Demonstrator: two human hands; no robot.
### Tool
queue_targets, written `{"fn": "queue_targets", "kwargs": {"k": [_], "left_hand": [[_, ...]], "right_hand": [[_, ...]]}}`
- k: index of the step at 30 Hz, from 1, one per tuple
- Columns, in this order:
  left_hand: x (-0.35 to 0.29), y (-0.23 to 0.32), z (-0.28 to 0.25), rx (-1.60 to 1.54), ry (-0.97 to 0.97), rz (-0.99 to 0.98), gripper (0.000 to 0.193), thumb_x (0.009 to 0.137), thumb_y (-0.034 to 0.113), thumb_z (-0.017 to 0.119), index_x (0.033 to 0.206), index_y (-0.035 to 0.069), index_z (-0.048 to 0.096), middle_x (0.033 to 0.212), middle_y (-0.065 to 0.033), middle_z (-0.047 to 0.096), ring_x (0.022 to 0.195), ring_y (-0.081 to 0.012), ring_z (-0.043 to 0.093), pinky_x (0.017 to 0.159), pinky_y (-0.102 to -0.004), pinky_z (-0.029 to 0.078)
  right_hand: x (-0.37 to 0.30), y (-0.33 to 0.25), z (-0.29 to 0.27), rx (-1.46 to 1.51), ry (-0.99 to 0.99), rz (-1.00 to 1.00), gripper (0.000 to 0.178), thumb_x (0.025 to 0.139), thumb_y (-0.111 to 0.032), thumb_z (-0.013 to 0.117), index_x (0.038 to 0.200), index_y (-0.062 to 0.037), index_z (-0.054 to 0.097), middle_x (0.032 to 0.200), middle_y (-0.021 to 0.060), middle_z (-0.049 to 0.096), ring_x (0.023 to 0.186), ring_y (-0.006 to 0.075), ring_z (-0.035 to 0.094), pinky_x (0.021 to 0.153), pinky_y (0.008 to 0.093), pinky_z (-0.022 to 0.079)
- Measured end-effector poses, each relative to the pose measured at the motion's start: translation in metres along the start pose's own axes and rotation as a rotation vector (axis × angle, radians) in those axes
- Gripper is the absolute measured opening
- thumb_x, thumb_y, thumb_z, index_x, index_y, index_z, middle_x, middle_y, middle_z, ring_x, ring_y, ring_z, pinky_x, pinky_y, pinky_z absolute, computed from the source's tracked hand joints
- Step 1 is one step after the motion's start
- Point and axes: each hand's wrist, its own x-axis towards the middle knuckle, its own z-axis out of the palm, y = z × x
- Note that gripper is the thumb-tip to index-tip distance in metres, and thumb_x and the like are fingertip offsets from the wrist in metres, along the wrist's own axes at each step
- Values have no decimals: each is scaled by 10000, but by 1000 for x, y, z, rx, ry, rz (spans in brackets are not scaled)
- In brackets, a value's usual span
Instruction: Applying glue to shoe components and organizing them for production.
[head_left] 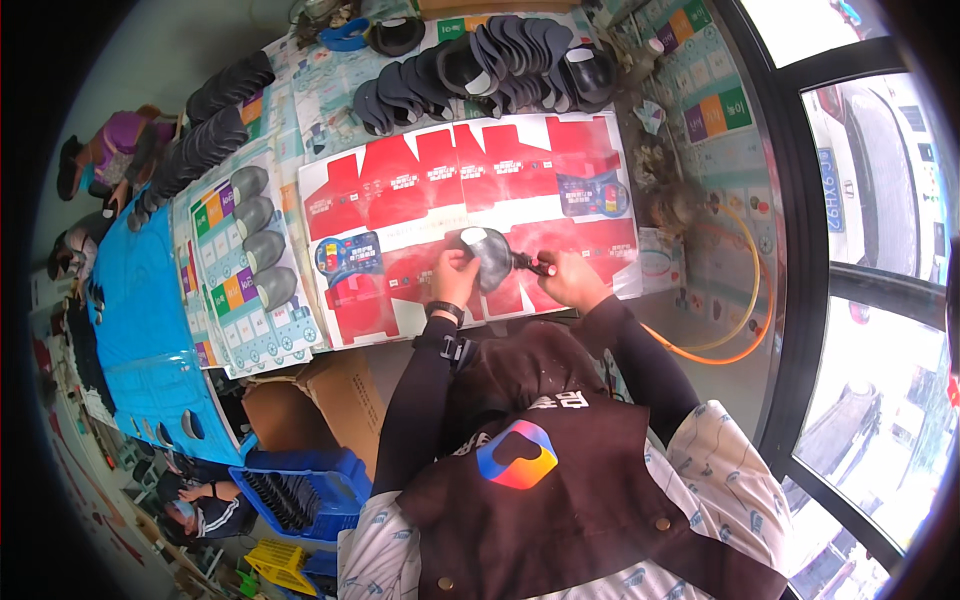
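Note:
My left hand (pixel 454 279) pinches a dark grey, rounded shell-like piece (pixel 493 264) by its left side. A whitish patch shows at the top of the piece. My right hand (pixel 572 280) is closed around a small black hand tool (pixel 532 264). The tool's narrow front end points left, close to the right edge of the piece; I cannot tell whether they touch. It looks like a spray or air gun, though my fingers hide part of it. Both hands are over a red and white printed sheet (pixel 385 190) on the table.
Rows of similar dark pieces (pixel 480 65) stand at the table's back; several grey ones (pixel 264 248) lie left. An orange hose (pixel 690 355) curves at the right beside a window wall. Blue crate (pixel 335 485) and cardboard box (pixel 345 400) are lower left. Other people sit far left.

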Motion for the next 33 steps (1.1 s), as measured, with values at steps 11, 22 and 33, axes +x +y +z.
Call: {"fn": "queue_targets", "kwargs": {"k": [11,22,33], "left_hand": [[9,-18,-10,222,54,-22,393,915,223,734,1224,7,621,1093,-147,738,957,-245,724,829,-348,564],[-19,-69,-91,-283,44,-271,305,943,191,702,1213,54,663,1097,-78,721,924,-163,673,749,-285,507],[-38,-40,-94,-396,110,-366,269,956,188,672,1215,118,681,1034,10,700,887,-117,631,750,-281,447]], "right_hand": [[24,-19,16,232,-170,63,435,798,-136,707,1201,25,675,907,202,726,830,214,717,728,360,552],[43,-4,17,293,-221,-63,397,811,-33,646,1199,37,688,980,121,751,889,195,693,821,329,533],[43,15,3,297,-370,-77,467,790,-109,693,1230,46,671,964,175,737,929,207,697,831,352,531]]}}
